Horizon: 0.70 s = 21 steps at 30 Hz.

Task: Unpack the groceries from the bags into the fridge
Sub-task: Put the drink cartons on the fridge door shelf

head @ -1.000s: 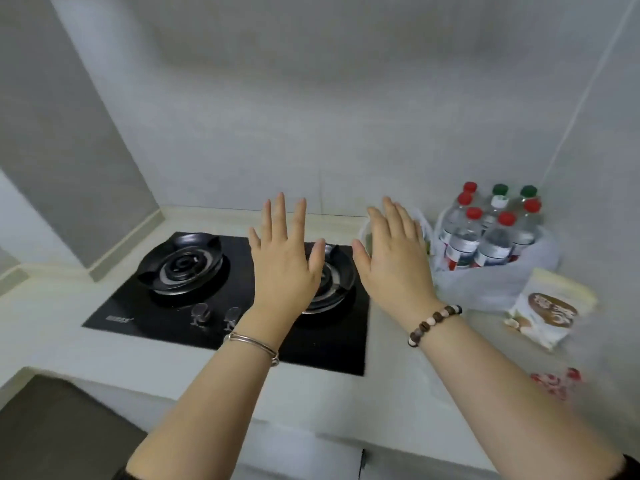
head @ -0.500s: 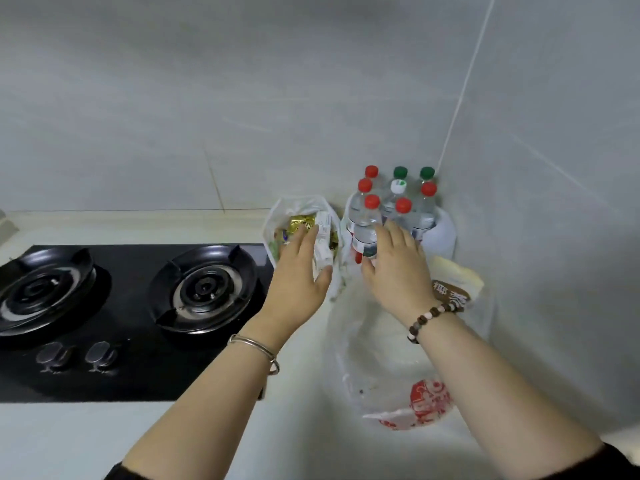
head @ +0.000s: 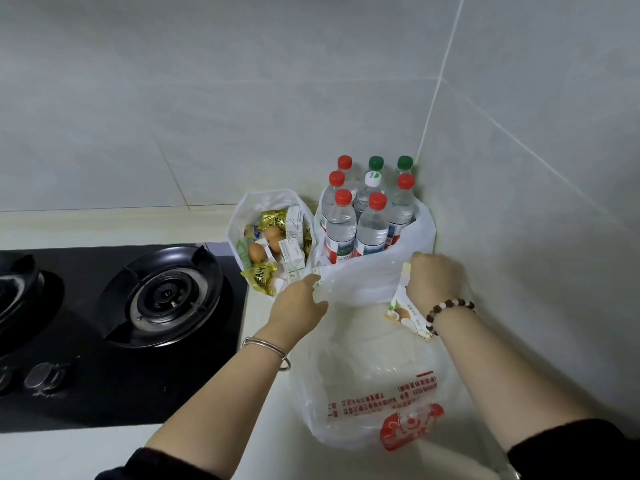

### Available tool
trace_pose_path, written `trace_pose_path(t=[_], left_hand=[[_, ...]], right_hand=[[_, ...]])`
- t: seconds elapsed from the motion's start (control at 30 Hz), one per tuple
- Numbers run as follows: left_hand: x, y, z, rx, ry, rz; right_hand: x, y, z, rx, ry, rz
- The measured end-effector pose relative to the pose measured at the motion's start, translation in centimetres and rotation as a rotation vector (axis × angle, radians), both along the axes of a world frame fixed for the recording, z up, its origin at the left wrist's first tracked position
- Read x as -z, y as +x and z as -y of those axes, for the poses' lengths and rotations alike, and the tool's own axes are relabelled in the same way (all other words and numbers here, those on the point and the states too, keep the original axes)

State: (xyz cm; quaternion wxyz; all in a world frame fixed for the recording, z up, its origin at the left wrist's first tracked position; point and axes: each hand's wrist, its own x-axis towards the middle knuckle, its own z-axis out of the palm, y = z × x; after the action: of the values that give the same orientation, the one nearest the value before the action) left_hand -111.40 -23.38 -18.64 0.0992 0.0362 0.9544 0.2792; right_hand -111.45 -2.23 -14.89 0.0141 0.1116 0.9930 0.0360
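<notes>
White plastic bag (head: 374,386) is sitting on the worktop (head: 270,438) in the corner, the left hand (head: 299,306) pinching its left rim and the right hand (head: 434,280) curling its fingers round its right rim by a pouch (head: 401,308), while bottles (head: 356,223) and an egg bag (head: 242,216) are standing just behind, beside the hob (head: 104,393).

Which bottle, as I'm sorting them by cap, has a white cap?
The bottle in the middle of the cluster: its cap is white with a green mark, while the seven around it wear red or green caps.
</notes>
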Motion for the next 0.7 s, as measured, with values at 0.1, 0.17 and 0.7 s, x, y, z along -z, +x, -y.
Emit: trace_pose_path(t=[0.1,0.17,0.7], left_hand=[[0.5,-0.3,0.3,-0.044,0.031,-0.038],[0.5,-0.4,0.4,-0.062,0.053,-0.049],[-5.6,-0.5,1.8,0.127,0.774,0.165]], right_hand=[[0.4,-0.4,0.6,-0.010,-0.073,0.028],[0.4,-0.6,0.9,-0.026,-0.142,0.001],[-10.9,-0.7,6.7,-0.503,-0.584,-0.221]])
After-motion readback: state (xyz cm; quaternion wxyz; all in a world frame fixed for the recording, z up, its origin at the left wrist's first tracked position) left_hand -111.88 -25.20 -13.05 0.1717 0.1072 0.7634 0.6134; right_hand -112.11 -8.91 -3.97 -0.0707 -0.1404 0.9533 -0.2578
